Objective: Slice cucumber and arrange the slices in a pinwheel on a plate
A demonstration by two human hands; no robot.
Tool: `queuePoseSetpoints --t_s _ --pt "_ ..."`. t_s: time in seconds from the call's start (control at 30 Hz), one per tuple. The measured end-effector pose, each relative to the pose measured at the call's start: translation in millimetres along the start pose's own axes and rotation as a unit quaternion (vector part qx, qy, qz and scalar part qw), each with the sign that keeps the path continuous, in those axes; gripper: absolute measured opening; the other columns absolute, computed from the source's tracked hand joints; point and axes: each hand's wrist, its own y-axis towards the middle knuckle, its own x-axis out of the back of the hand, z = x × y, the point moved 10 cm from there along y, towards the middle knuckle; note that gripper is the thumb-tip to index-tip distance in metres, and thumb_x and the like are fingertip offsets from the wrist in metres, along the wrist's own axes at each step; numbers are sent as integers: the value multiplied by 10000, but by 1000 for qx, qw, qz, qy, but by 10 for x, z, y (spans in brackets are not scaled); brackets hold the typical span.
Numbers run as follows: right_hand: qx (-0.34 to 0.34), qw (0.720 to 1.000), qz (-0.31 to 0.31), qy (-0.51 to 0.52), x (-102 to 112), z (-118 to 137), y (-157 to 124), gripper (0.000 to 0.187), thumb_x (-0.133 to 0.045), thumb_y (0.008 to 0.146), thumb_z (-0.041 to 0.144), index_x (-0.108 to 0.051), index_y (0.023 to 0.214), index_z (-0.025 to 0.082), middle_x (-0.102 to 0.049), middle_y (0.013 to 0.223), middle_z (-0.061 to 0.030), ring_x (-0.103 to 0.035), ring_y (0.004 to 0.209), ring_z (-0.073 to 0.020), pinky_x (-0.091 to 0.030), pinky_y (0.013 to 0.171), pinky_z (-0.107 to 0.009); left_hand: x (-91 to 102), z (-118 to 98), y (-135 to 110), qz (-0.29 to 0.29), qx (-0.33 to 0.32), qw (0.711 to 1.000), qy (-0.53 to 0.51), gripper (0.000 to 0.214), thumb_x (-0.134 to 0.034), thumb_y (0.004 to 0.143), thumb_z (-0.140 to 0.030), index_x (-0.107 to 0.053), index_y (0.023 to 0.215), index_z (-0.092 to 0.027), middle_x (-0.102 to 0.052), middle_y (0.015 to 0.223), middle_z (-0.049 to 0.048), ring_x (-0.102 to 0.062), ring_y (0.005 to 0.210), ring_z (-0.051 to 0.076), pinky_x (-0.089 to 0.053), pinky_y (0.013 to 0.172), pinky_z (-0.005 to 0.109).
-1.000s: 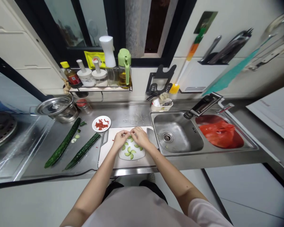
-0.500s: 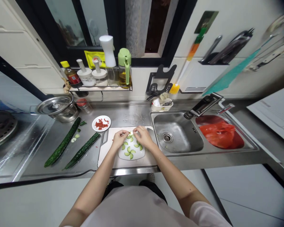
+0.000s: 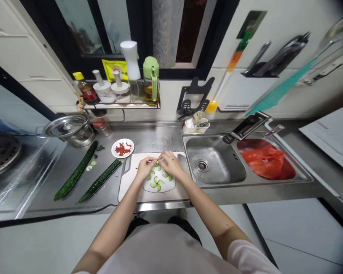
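While both hands work close together, fingertips gather over the plate's far part

Left hand [image 3: 145,168]: thumb and index drawn nearly together, pointing right; whether anything is pinched between them cannot be told. Right hand [image 3: 170,163]: fingers bent and close-set, tips angled left, almost meeting the left hand's; its grip is likewise unclear.

White plate [image 3: 167,186] lies on the cutting board [image 3: 128,187], between and below the hands. Green cucumber slices [image 3: 153,185] sit on it in fanned clusters: near middle in plain view, left and right clusters beside the hands, far one partly covered by fingers.

Plate's far rim: hidden by the hands. Dish of red pieces [image 3: 122,148]: far left of the board, pieces too small to identify. Stove [image 3: 2,155]: cut off at left edge.
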Motion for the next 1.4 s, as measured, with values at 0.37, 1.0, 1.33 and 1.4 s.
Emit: queuePoseSetpoints --t_s 0.37,1.0,1.33,1.4 --pt "-54 994 61 -73 -442 -519 -24 125 -538 891 239 -656 873 204 -592 985 -68 -450 957 -220 -365 828 -330 110 145 49 -51 5 959 279 171 -581 821 -322 -681 910 -215 -690 926 45 -606 855 188 -430 797 306" --pt "-54 987 98 -114 -782 -612 -22 141 -528 878 246 -654 849 190 -583 987 -101 -438 981 -242 -346 827 -350 -248 345 194 11 27 894 448 152 -568 841 -326 -684 890 -241 -688 979 71 -568 995 268 -321 873 397" --pt "-235 864 -139 423 -171 -1168 -55 471 -284 907 591 -577 968 227 -610 826 -52 -581 826 -204 -470 724 -327 -245 366 201 11 30 897 440 142 -570 838 -313 -683 881 -239 -689 976 72 -572 991 265 -319 870 393" --pt "-257 800 -141 524 -169 -1222 -93 514 -277 890 633 -573 1004 229 -617 800 -45 -597 753 -187 -481 673 -311 -234 364 200 10 33 899 437 150 -569 837 -313 -686 895 -239 -690 981 74 -572 989 263 -320 869 388"
